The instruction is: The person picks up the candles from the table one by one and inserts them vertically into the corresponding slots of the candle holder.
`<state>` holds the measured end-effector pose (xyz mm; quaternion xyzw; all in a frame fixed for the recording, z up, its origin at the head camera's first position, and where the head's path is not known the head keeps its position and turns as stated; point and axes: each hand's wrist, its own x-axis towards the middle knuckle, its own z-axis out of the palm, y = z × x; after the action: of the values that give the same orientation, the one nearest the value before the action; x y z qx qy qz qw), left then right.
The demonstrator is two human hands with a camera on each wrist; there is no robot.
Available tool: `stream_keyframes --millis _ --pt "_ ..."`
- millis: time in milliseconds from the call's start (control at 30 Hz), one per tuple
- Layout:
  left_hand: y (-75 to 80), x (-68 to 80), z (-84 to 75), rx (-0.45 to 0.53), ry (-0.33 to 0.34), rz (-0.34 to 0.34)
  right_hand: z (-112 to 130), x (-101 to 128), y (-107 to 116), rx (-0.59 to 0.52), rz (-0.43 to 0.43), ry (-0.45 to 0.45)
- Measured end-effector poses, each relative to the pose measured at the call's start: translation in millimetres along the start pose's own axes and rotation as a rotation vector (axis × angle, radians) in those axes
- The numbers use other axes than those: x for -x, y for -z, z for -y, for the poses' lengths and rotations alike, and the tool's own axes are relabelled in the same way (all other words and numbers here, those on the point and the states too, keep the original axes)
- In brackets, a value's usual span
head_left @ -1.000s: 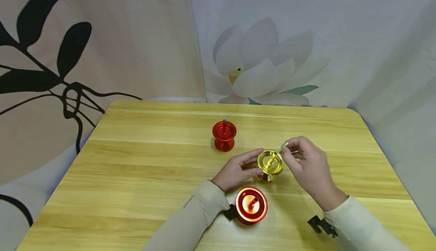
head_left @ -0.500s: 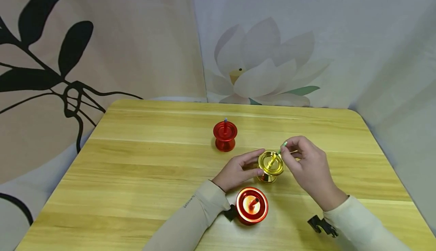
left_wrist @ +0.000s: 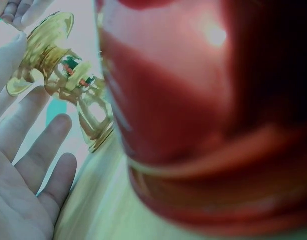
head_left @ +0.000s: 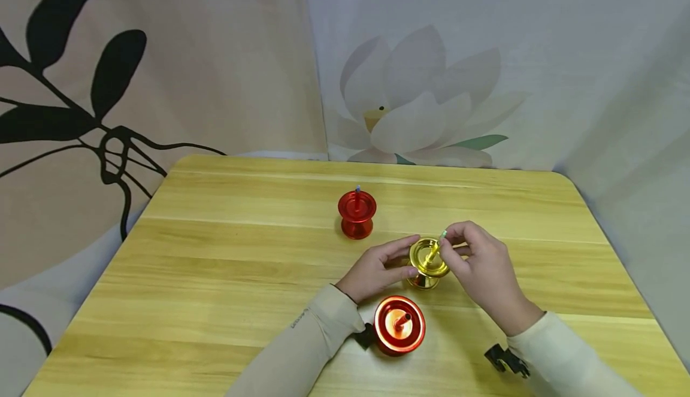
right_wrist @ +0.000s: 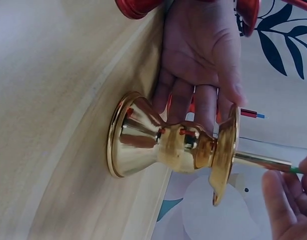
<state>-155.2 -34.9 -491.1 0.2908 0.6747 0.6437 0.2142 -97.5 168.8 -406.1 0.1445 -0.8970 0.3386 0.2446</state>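
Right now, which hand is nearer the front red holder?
Left. The left hand lies just behind the front red holder, against the gold holder; the right hand is farther right, pinching a green stick.

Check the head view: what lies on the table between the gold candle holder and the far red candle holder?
Nothing: in the head view, only bare wooden table separates the gold candle holder from the far red candle holder.
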Motion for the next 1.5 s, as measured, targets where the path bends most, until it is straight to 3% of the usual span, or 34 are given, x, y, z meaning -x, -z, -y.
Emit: stream_keyframes --millis 900,1267,1500 --pt "0.3 -0.7 1.6 0.002 -0.014 0.004 1.3 -3.6 1.1 -0.003 0.039 0.010" --pt "-0.1 1.3 2.7 0.018 -0.012 -0.012 4.4 -3.1 3.2 -0.018 0.082 -0.063" --pt "1.7 3.6 2.9 0.033 -0.018 -0.019 3.1 -1.3 5.1 -0.003 0.062 -0.062"
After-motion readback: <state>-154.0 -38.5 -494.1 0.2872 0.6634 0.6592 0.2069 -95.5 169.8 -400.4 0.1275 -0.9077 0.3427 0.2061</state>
